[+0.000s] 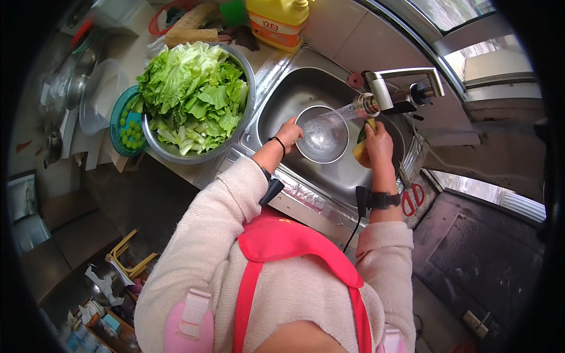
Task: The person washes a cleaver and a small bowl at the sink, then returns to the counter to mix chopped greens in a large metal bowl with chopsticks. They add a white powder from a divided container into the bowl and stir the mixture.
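My left hand (288, 134) is closed on the left rim of a round metal bowl (344, 154) in the steel sink (273, 112). Water streams from the faucet (379, 97) into the bowl, and some clear water lies in it. On the bowl's right, my right hand (379, 141) is closed around a yellowish-brown scrubbing pad (361, 154), its exact kind hard to make out. The pad shows below the fingers, and a yellow bit sticks out above them. It hangs beside the bowl, under the faucet's outlet.
Left of the sink stands a large metal basin (252, 106) heaped with green lettuce (194, 94). Beside it is a teal basket (116, 120) of small round green fruit. A yellow jug (276, 23) stands behind the sink. Red-handled scissors (413, 199) lie at the sink's right.
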`<state>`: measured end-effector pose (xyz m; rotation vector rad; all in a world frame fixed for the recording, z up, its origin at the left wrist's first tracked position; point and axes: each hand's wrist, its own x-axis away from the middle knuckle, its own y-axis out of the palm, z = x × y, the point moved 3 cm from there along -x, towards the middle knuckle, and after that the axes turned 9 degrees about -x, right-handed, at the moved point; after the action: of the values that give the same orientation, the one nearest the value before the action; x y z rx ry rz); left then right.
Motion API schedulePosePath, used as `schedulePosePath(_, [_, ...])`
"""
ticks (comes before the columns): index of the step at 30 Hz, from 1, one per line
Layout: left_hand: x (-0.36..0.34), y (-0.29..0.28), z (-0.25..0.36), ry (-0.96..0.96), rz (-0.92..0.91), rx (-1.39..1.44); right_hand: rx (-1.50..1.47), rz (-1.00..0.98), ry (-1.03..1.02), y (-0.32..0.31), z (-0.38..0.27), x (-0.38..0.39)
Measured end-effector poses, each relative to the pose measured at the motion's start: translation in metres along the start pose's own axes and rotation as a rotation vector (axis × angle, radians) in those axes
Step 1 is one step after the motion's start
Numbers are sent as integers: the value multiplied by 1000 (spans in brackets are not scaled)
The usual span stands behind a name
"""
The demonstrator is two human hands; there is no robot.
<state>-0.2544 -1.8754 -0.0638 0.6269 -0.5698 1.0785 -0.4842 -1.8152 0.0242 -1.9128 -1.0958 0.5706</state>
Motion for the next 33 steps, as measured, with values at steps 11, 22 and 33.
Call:
schedulePosePath(11, [-17,28,-27,-44,142,583,-818,-311,493,74,18,33])
schedulePosePath(22, [-2,53,-14,216,98,105,-1754,-212,732,122,-5,52])
schedulePosePath(33, [32,33,85,771,295,-1324,-348,70,134,51,-3,6])
